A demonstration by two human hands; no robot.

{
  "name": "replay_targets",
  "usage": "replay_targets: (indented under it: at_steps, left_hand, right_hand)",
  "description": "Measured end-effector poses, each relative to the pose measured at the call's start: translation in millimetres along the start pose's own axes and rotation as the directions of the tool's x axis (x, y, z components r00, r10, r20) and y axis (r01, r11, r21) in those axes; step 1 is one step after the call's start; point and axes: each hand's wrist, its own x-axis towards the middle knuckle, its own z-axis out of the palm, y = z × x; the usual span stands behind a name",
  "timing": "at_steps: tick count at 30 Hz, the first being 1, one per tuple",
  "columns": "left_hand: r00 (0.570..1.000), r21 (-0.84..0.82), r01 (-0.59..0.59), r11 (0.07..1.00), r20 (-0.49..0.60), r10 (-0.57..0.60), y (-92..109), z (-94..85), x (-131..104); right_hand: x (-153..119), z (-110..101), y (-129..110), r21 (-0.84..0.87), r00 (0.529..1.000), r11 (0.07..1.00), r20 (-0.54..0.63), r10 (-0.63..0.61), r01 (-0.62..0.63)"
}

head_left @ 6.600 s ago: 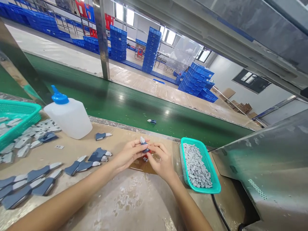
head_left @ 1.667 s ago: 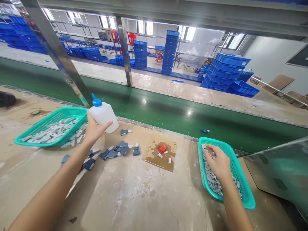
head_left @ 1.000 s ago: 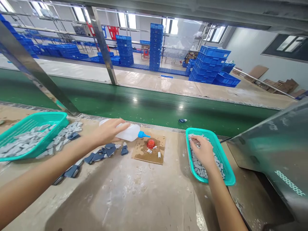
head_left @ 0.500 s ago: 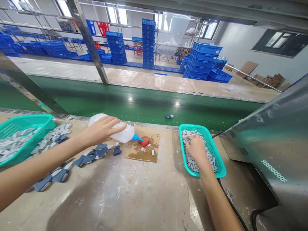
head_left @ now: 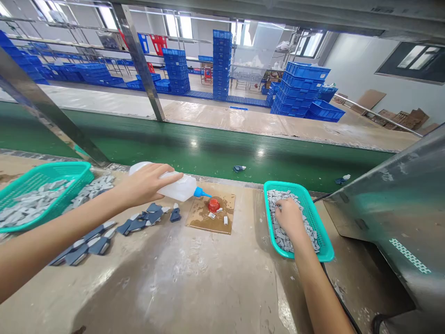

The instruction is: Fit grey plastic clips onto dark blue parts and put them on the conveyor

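My left hand [head_left: 148, 185] is wrapped around a white squeeze bottle [head_left: 179, 187] with a blue nozzle, tipped to the right. Its tip is just above a small round red piece [head_left: 214, 205] on a wet brown board [head_left: 208, 226]. A few small white-grey parts [head_left: 225, 220] lie on that board. My right hand [head_left: 290, 216] reaches into a teal basket [head_left: 327, 253] of small grey plastic parts [head_left: 283, 241]. Its fingers are curled down into them; the fingertips are hidden, so what they pinch cannot be made out.
Dark blue and grey pieces [head_left: 99, 245] lie on the table at left, beside another teal basket [head_left: 52, 218] of grey parts. Beyond runs a green conveyor belt [head_left: 194, 155] carrying blue-grey pieces [head_left: 239, 169]. A metal housing [head_left: 392, 204] stands at right, and a slanting metal post [head_left: 52, 106] at left.
The bottle's nozzle has lifted slightly off the red piece. On the belt, the blue-grey piece has moved left and another shows at right. My right hand stays in the basket; the view has shifted slightly.
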Motion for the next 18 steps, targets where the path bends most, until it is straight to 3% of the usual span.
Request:
replay_targets:
  at_steps: [6, 9, 11, 14, 16, 18]
  left_hand:
    - [0.973, -0.302, 0.230, 0.925, 0.045, -0.228, -6, 7.8, -4]
    - [0.910, -0.394, 0.372, 0.840, -0.021, -0.413, -15, 12.2, -7]
    - [0.815, -0.469, 0.484, 0.739, -0.067, -0.576, -22, 18.0, -8]
    - [0.611, -0.616, 0.588, 0.524, -0.087, -0.787, -30, 31.0, -9]
    - [0.508, -0.747, 0.543, 0.383, -0.071, -0.859, -31, 39.6, -9]
    - [0.473, -0.874, 0.411, 0.259, -0.039, -0.880, -29, 45.6, -11]
  right_hand:
    - [0, -1, 8, 0.020, 0.998, 0.998, 0.017, -0.059, 0.059]
    - [1, -3, 15, 0.061, 0.994, 0.993, 0.038, -0.102, 0.100]
    - [3, -3, 20, 0.084, 0.996, 0.993, 0.029, -0.087, 0.084]
    - [6, -1, 25, 0.107, 0.999, 0.993, 0.006, -0.049, 0.048]
    - [7, 2, 28, 0.105, 0.999, 0.994, -0.008, -0.037, 0.037]
    - [7, 4, 29, 0.072, 0.999, 0.996, -0.020, -0.046, 0.047]
